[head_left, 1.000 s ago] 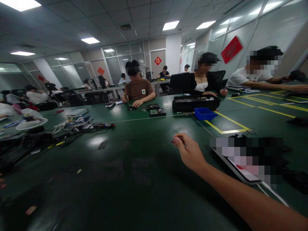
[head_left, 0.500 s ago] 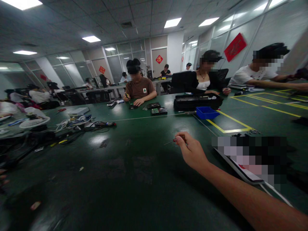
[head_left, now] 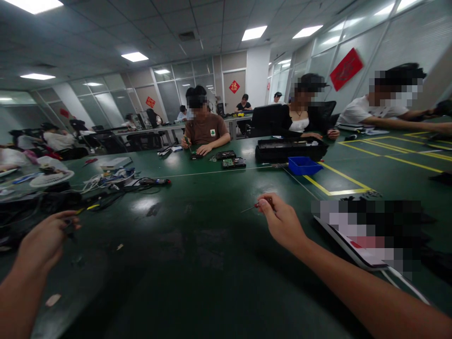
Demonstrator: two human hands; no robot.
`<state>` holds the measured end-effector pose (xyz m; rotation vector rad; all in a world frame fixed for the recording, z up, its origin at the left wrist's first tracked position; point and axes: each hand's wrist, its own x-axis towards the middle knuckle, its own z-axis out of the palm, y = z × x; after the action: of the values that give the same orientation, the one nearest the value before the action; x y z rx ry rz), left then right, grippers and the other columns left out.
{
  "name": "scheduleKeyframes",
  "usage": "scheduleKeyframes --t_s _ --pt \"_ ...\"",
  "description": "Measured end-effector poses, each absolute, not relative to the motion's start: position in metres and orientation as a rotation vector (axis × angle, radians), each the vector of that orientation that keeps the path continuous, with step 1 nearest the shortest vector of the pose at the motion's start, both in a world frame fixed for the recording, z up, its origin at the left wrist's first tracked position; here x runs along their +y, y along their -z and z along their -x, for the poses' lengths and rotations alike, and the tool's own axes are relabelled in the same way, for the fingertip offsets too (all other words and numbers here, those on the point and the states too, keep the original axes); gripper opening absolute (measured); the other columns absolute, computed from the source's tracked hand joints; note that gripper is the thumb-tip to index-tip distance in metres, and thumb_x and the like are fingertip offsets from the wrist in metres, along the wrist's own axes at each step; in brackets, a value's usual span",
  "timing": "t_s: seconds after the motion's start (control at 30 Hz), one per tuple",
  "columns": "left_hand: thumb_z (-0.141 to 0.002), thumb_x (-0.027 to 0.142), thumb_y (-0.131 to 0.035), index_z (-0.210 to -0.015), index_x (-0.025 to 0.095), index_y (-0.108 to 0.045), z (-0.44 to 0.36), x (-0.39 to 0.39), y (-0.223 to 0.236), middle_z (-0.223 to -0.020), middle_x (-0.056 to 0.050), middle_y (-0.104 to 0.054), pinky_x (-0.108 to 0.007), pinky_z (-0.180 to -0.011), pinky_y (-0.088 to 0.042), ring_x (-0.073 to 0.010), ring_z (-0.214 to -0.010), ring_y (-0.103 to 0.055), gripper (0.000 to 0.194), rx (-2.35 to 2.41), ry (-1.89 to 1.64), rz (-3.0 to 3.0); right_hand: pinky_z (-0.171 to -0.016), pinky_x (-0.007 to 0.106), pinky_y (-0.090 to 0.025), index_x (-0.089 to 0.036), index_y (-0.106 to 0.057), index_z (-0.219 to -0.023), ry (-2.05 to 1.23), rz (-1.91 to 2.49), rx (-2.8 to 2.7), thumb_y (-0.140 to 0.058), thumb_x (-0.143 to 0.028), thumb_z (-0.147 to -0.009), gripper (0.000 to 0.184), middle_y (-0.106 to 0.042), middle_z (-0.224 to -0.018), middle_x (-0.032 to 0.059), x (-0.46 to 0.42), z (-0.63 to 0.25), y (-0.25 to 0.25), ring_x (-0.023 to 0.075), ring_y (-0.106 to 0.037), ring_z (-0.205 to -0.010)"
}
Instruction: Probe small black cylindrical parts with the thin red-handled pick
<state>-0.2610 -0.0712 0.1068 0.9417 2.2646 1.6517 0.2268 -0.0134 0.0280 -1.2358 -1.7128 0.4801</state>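
Observation:
My right hand (head_left: pixel 280 216) is closed around the handle of a screwdriver (head_left: pixel 251 208), held above the green table (head_left: pixel 169 282). Its thin metal shaft points left, and a bit of red shows at the handle by my fingers. On the left side, my left hand (head_left: pixel 44 242) is raised over the table with its fingers curled. A small dark piece (head_left: pixel 70 227) is pinched in it, too blurred for me to tell its kind. Two small pale scraps lie on the tabletop near this hand, one of them a torn-looking scrap (head_left: pixel 52 300).
A blue bin (head_left: pixel 304 165) stands before a long black case (head_left: pixel 291 149). Circuit-board parts (head_left: pixel 233 163) lie near a person in brown (head_left: pixel 206 132) across the table. Cables (head_left: pixel 116 183) heap at left. A white-edged device (head_left: pixel 348 245), partly blurred, sits right of my arm.
My left hand has come into view from the left edge, carrying the small dark piece. My right hand and the screwdriver stay in almost the same place.

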Motion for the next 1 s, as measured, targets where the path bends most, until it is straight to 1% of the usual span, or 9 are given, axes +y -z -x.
scheduleKeyframes --t_s 0.1,0.2,0.33,0.5,0.6,0.7,0.77,0.9,1.0 --pt "-0.069 0.004 -0.043 -0.083 0.017 -0.059 0.235 -0.048 -0.096 -0.066 0.008 -0.058 -0.020 -0.069 -0.039 -0.0088 -0.068 -0.052 0.025 1.969 -1.642 -0.908 -0.071 0.035 -0.048 -0.022 -0.060 -0.102 -0.489 1.229 -1.707 -0.042 -0.041 -0.100 0.027 -0.070 -0.088 0.0051 -0.014 -0.228 -0.030 0.0220 -0.067 -0.082" --pt "-0.067 0.011 -0.046 -0.093 0.017 -0.061 0.186 -0.025 -0.085 -0.073 0.005 -0.060 -0.022 -0.070 -0.040 -0.0119 -0.073 -0.054 0.031 1.792 -1.459 -1.190 -0.074 0.035 -0.048 -0.022 -0.061 -0.101 -0.491 1.229 -1.713 -0.045 -0.042 -0.099 0.026 -0.071 -0.091 0.0060 -0.015 -0.228 -0.031 0.0227 -0.068 -0.086" --pt "-0.069 0.020 -0.047 -0.092 0.015 -0.062 0.109 -0.005 -0.073 -0.075 -0.001 -0.060 -0.027 -0.066 -0.040 -0.0161 -0.071 -0.054 0.028 1.575 -1.184 -1.463 -0.075 0.035 -0.048 -0.022 -0.062 -0.103 -0.498 1.229 -1.719 -0.045 -0.039 -0.099 0.025 -0.072 -0.093 0.0054 -0.015 -0.229 -0.033 0.0219 -0.068 -0.086" --pt "-0.073 0.016 -0.041 -0.087 0.017 -0.063 0.020 0.006 -0.055 -0.077 -0.003 -0.060 -0.029 -0.071 -0.041 -0.0173 -0.075 -0.055 0.026 1.433 -0.967 -1.664 -0.067 0.033 -0.045 -0.021 -0.065 -0.090 -0.468 1.264 -1.785 -0.049 -0.041 -0.097 0.027 -0.070 -0.079 0.0032 -0.016 -0.229 -0.038 0.0206 -0.066 -0.074" --pt "-0.079 0.016 -0.044 -0.101 0.019 -0.063 -0.014 0.004 -0.039 -0.093 -0.004 -0.063 -0.032 -0.082 -0.044 -0.0192 -0.088 -0.058 0.029 1.406 -0.944 -1.808 -0.061 0.032 -0.042 -0.022 -0.065 -0.081 -0.448 1.266 -1.779 -0.050 -0.043 -0.096 0.030 -0.067 -0.071 0.0019 -0.017 -0.228 -0.039 0.0191 -0.063 -0.066" --pt "-0.078 0.009 -0.052 -0.125 0.019 -0.052 -0.026 0.002 -0.019 -0.116 -0.009 -0.059 -0.037 -0.100 -0.041 -0.0215 -0.109 -0.055 0.048 1.428 -0.952 -1.991 -0.061 0.032 -0.045 -0.021 -0.064 -0.086 -0.502 1.200 -1.685 -0.048 -0.041 -0.098 0.028 -0.067 -0.071 0.0015 -0.018 -0.228 -0.037 0.0183 -0.064 -0.066" --pt "-0.081 0.007 -0.053 -0.131 0.017 -0.046 -0.024 0.003 -0.008 -0.123 -0.011 -0.056 -0.038 -0.105 -0.040 -0.0220 -0.116 -0.053 0.052 1.445 -0.954 -2.044 -0.066 0.032 -0.050 -0.021 -0.064 -0.094 -0.603 1.117 -1.599 -0.048 -0.042 -0.098 0.026 -0.069 -0.078 0.0024 -0.018 -0.228 -0.034 0.0185 -0.066 -0.072" --pt "-0.088 0.012 -0.057 -0.118 0.020 -0.057 -0.010 0.008 0.002 -0.120 -0.009 -0.060 -0.040 -0.104 -0.043 -0.0221 -0.113 -0.056 0.032 1.399 -0.942 -2.072 -0.076 0.035 -0.055 -0.021 -0.064 -0.106 -0.763 1.016 -1.550 -0.052 -0.041 -0.096 0.026 -0.073 -0.090 0.0049 -0.016 -0.226 -0.030 0.0198 -0.071 -0.083" --pt "-0.086 0.011 -0.060 -0.114 0.023 -0.063 -0.005 0.008 0.000 -0.121 -0.006 -0.061 -0.041 -0.107 -0.042 -0.0219 -0.115 -0.056 0.031 1.315 -0.973 -2.124 -0.078 0.035 -0.055 -0.021 -0.064 -0.107 -0.763 1.012 -1.589 -0.052 -0.040 -0.096 0.024 -0.074 -0.091 0.0053 -0.016 -0.225 -0.028 0.0200 -0.071 -0.085"
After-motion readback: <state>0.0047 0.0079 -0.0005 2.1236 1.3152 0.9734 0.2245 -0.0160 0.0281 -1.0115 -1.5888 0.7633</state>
